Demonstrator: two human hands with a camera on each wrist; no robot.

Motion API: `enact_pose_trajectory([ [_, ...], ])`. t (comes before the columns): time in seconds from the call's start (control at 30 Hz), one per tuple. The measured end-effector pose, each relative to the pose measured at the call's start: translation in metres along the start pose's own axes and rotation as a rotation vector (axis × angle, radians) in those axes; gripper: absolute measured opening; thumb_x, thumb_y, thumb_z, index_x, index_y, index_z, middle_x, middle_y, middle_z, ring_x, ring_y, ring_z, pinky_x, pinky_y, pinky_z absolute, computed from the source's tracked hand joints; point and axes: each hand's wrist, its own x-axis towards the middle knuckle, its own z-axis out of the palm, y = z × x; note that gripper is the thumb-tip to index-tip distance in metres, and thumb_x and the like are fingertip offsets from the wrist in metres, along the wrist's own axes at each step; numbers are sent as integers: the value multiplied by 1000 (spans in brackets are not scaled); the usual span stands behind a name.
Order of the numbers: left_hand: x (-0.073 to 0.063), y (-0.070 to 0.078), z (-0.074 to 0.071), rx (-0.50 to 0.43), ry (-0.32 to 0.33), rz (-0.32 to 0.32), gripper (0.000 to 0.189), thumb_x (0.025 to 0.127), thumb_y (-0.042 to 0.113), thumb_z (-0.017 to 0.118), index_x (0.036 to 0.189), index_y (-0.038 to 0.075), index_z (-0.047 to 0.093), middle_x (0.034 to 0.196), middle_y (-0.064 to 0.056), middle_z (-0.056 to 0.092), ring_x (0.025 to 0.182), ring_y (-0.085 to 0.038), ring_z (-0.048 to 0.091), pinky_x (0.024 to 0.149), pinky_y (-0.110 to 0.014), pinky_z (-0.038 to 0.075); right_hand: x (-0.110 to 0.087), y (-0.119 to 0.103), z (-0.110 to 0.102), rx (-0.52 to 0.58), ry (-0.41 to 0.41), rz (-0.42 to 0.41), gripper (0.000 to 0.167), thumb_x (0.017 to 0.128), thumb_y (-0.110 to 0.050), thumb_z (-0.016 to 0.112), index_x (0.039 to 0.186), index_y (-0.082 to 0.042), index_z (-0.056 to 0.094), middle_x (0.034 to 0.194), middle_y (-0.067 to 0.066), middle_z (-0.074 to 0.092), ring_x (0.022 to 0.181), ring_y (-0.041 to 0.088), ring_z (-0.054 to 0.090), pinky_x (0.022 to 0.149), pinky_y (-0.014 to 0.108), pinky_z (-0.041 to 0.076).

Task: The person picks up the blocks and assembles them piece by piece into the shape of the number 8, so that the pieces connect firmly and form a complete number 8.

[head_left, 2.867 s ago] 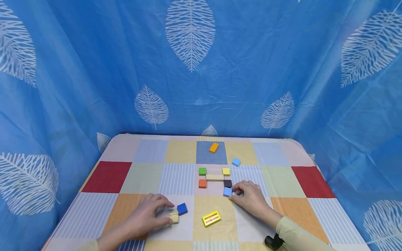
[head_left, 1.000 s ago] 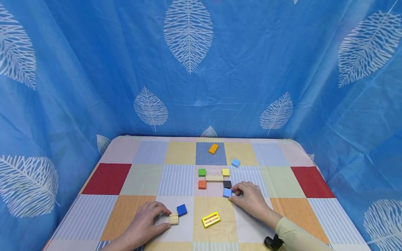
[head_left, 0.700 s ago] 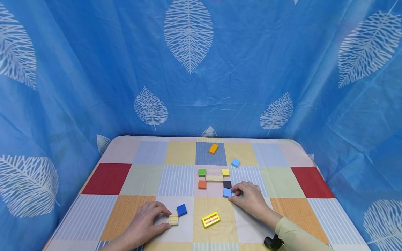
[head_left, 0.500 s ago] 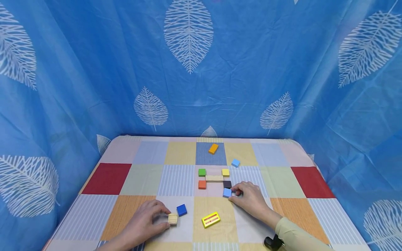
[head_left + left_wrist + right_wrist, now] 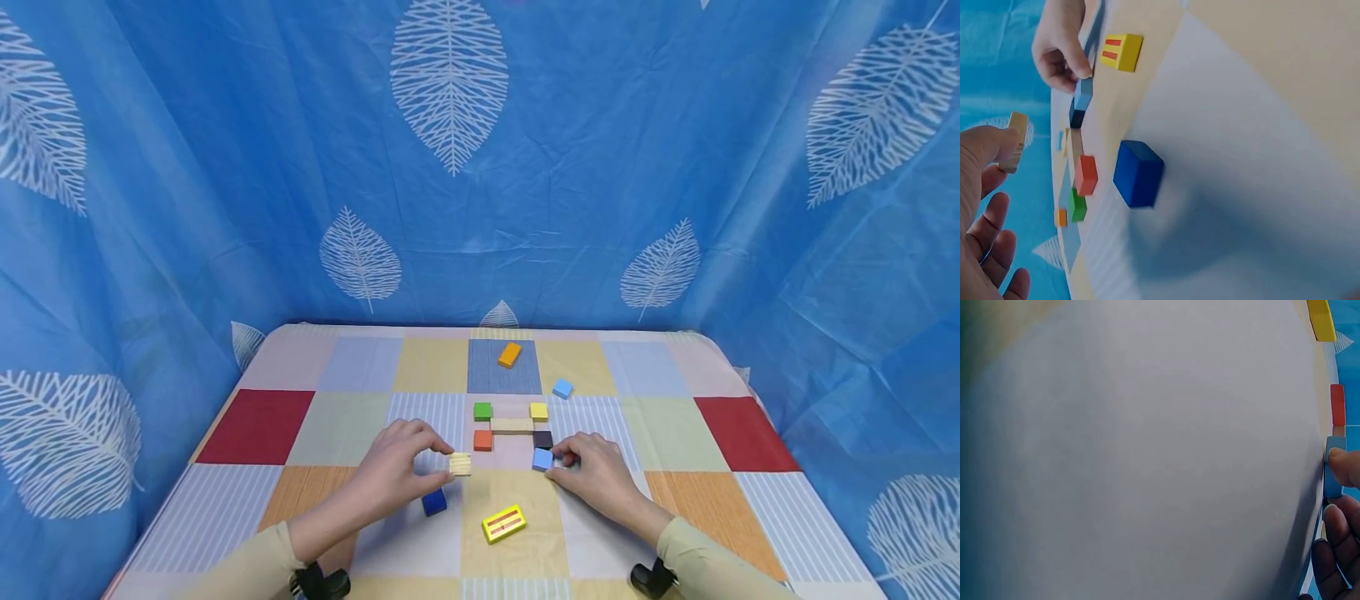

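Observation:
Between thumb and fingers, my left hand (image 5: 397, 471) pinches a plain wooden block (image 5: 460, 464), held above the cloth in the left wrist view. A dark blue block (image 5: 1138, 175) sits on the cloth below that hand. My right hand (image 5: 600, 477) pinches a light blue block (image 5: 542, 459) on the table, close against the near side of a black block (image 5: 543, 439). The black block belongs to an arrangement with a long wooden block (image 5: 512, 426) in the middle and green (image 5: 482, 411), yellow (image 5: 538, 411) and red-orange (image 5: 483, 440) blocks at its corners.
A yellow block with red stripes (image 5: 504, 523) lies nearer the front. Beyond the arrangement are another light blue block (image 5: 562, 388) and an orange block (image 5: 510, 355). The patchwork cloth (image 5: 352, 425) covers the table; a blue curtain (image 5: 562, 167) hangs around it.
The left hand has taken hold of the wooden block beside the dark blue one, lifted it and carried it forward and right. The right hand has stayed on the light blue block.

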Motion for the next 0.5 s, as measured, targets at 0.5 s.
enact_pose_trajectory([
  [0.5, 34, 2, 50, 3, -72, -4, 24, 79, 38, 85, 93, 23, 72, 88, 9, 59, 82, -14, 47, 77, -39, 38, 1, 2, 1, -17, 15, -15, 22, 77, -30, 91, 91, -26, 74, 76, -18, 55, 76, 7, 48, 83, 42, 38],
])
